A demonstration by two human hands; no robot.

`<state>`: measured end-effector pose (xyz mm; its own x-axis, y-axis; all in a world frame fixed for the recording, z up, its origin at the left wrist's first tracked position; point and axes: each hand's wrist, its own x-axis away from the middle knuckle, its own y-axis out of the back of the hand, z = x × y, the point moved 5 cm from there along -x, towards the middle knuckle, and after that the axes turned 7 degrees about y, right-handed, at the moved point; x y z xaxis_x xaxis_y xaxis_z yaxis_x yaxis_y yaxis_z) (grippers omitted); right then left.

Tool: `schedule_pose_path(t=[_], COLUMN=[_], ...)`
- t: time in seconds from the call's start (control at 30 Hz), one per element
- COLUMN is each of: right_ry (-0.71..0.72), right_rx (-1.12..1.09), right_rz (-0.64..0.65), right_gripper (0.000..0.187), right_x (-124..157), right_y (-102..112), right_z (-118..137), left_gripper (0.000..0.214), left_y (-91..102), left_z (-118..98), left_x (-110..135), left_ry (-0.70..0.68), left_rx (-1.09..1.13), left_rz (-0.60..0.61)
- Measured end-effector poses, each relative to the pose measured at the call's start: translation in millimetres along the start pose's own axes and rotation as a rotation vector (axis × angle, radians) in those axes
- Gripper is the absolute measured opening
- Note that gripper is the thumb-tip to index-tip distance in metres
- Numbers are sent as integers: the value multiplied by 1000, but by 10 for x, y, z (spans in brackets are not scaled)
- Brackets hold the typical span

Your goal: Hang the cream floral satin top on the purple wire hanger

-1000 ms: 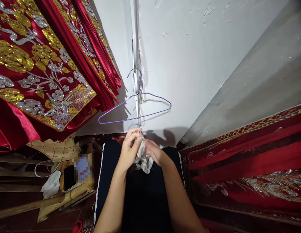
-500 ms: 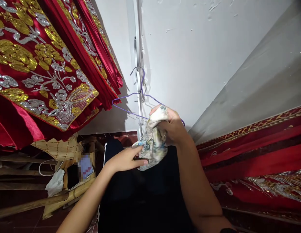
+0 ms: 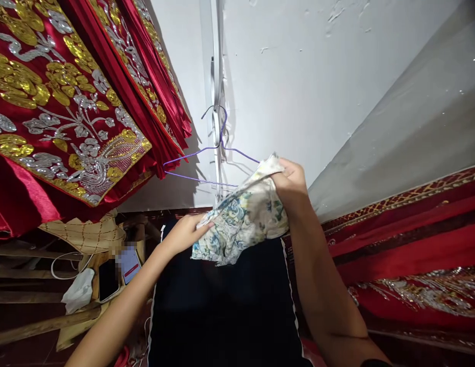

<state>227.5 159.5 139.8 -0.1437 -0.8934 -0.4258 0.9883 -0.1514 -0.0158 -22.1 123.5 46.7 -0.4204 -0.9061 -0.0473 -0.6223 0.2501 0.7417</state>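
Note:
A white floral cloth garment (image 3: 237, 216), printed in blue and green, is stretched slantwise between my hands. My left hand (image 3: 187, 232) pinches its left edge, thumb on top and the other fingers behind the fabric. Higher up, my right hand (image 3: 293, 183) grips the upper right corner. Behind the cloth, a purple wire hanger (image 3: 195, 153) hangs by its hook in front of a white upright strip (image 3: 216, 81). The cloth and my right hand hide the hanger's right end, so I cannot tell whether that hand touches it.
Red garments with gold and silver sequins (image 3: 88, 112) hang at the left. More red beaded fabric (image 3: 421, 244) lies along the right, below a grey sheet (image 3: 413, 117). Two phones (image 3: 109, 279) and a crumpled white bag (image 3: 79, 291) rest on a wooden surface at lower left.
The bunched cloth has been spread out between my hands. My left hand has moved left and closed on its edge, while my right hand has shifted right and slightly up.

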Motion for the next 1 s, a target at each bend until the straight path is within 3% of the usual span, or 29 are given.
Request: schedule_pose_path(t=[0.1, 0.23, 0.37, 0.5, 0.57, 0.7, 0.87, 1.0], right_ry=[29, -175, -182, -96, -27, -53, 19, 91], right_rx=[11, 132, 284, 308, 333, 389, 429, 494], right_rz=[34, 267, 240, 207, 231, 181, 179, 147], right_gripper=[18, 34, 31, 31, 31, 33, 34, 35], right_x=[-71, 2, 61, 120, 161, 223, 239, 207], right_y=[-45, -437, -547, -381, -308, -183, -101, -65], right_z=[-232, -868, -1226, -1164, -1043, -872, -796, -823], left_gripper=[36, 39, 34, 27, 24, 31, 31, 32], left_y=[261, 525, 619, 748, 840, 1015, 1010, 1065], left_z=[116, -1, -19, 263, 335, 252, 211, 174], left_x=[120, 268, 357, 420, 420, 285, 44, 132], left_ry=[67, 65, 78, 217, 211, 112, 215, 216], left_rx=[-15, -17, -145, -348, -356, -356, -334, -260], left_rz=[-62, -49, 21, 22, -12, -116, -56, -147])
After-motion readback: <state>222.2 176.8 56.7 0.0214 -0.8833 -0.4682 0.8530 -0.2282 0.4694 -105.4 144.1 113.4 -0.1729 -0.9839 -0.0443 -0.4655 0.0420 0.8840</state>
